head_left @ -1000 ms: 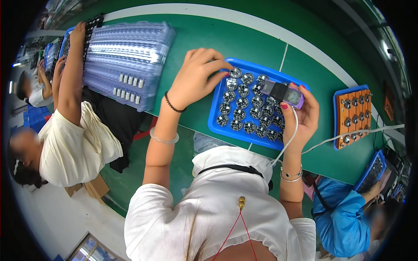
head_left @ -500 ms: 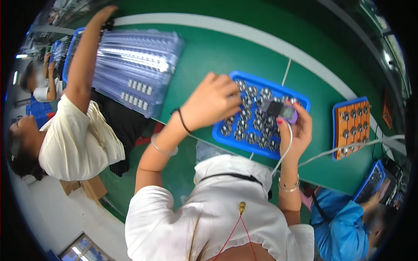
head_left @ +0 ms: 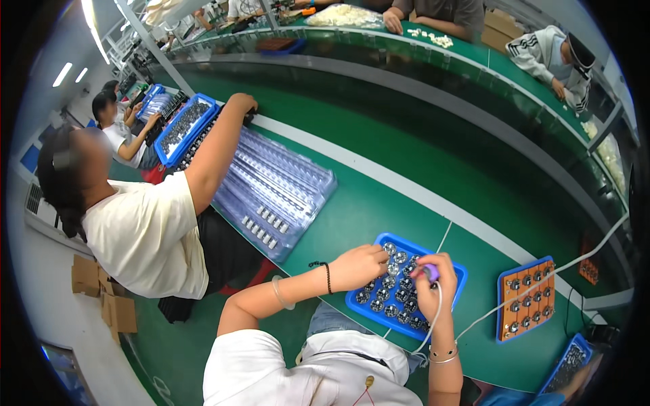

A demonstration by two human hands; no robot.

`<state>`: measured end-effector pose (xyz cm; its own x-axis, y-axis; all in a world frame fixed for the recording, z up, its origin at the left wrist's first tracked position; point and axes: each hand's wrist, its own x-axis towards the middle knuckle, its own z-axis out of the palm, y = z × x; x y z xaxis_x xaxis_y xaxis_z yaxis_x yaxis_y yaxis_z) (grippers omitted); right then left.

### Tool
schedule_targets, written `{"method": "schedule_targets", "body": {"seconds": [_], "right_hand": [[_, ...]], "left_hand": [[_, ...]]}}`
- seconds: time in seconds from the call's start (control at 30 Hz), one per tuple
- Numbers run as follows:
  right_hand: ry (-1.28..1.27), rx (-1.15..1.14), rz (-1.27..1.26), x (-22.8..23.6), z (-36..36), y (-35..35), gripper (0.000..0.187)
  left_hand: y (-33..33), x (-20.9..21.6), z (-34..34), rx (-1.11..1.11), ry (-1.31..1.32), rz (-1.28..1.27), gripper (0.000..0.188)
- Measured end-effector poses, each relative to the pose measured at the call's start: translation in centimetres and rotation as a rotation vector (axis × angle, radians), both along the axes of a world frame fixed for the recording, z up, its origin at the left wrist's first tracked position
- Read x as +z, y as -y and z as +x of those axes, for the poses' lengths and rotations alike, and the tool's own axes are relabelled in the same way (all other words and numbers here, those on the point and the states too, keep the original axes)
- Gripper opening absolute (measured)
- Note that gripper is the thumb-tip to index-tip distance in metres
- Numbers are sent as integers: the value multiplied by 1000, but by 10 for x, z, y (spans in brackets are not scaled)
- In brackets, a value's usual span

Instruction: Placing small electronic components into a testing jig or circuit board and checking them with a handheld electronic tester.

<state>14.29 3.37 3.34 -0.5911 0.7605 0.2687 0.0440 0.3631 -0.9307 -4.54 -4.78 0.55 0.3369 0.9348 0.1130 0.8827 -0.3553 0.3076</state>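
Observation:
A blue tray (head_left: 462, 279) on the green table holds several rows of small round silver-and-black metal parts (head_left: 391, 310). My left hand (head_left: 365, 266) is over the tray's left side, fingers curled together at the parts; whether a part is between the fingertips is hidden. Above the tray's right side, my right hand (head_left: 437, 284) is closed around a purple handheld device (head_left: 430, 273). A white cable (head_left: 439, 308) runs from the device down past my wrist. The device's front end is partly hidden by my fingers and blurred.
To the left lie clear plastic trays (head_left: 298, 186) with small white-grey pieces, beside a co-worker (head_left: 145, 230) reaching forward. An orange rack (head_left: 527, 301) of metal parts is to the right, a white cord crossing it. A white strip (head_left: 379, 174) runs along the table's far side.
The view has tilted up, bringing in the opposite bench and its people. My right hand has turned the purple device, whose display no longer shows. My left hand stays by the tray's left side.

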Motion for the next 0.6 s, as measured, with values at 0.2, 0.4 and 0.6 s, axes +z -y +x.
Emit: {"method": "schedule_targets", "body": {"seconds": [0.2, 0.4, 0.6], "right_hand": [[477, 258, 363, 9, -37, -18, 16], [607, 289, 603, -15, -56, -20, 15], [648, 381, 755, -15, -66, -16, 10]], "left_hand": [[15, 3, 1, 88, 33, 51, 20], [28, 10, 0, 151, -91, 175, 33], [33, 2, -7, 139, -84, 144, 40]]}}
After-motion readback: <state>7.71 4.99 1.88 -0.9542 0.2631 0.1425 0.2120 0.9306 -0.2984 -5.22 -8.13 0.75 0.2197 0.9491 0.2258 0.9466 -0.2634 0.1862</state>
